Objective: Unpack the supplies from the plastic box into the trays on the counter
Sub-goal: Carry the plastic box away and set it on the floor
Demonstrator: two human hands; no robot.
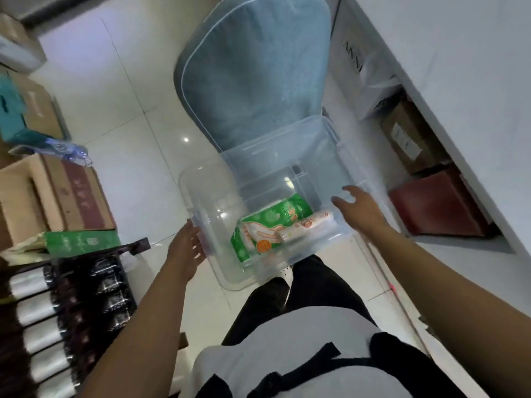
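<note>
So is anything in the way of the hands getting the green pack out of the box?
Nothing visible. The clear plastic box has no lid on, and the green pack lies uncovered beside a white roll, between the left hand and right hand.

Plastic box on floor before chair; packet and roll inside; cartons left.

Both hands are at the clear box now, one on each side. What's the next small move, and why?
Probably close both hands on the clear plastic box and lift it. The left hand touches its left wall and the right hand hovers open at the right rim. The green packet and white roll are inside, and no trays are in view.
</note>
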